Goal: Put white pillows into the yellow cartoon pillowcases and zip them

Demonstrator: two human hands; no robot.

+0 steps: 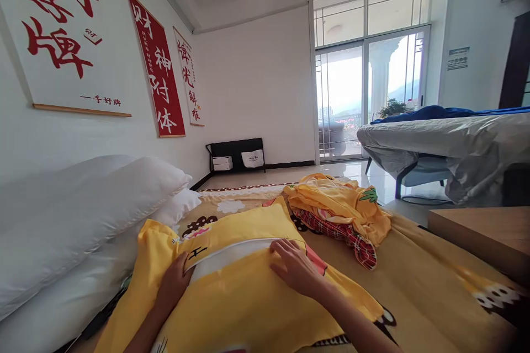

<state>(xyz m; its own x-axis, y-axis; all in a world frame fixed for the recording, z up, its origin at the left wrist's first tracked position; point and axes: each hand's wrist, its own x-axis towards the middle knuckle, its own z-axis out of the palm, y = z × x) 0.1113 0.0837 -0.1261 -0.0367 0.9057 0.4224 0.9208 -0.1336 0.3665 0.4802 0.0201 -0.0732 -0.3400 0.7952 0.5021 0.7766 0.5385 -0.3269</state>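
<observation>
A white pillow (232, 258) shows as a strip through the long opening of a yellow pillowcase (232, 303) with printed cartoon details. It lies on the bed in front of me. At the left end of the opening, my left hand (174, 280) is closed on the pillowcase edge, its fingertips partly hidden by the cloth. My right hand (295, 267) rests over the opening's right end, fingers apart and lightly bent, touching the cloth and the pillow strip. Beyond it lies a crumpled heap of yellow bedding (335, 204) with a red plaid part.
White pillows (95, 204) are stacked along the left wall. A patterned tan sheet (414, 276) covers the bed. At right stand a wooden surface (484, 231) and a plastic-covered table (447, 135) with a chair (422, 171) beneath. A black rack (236, 149) stands by the far wall.
</observation>
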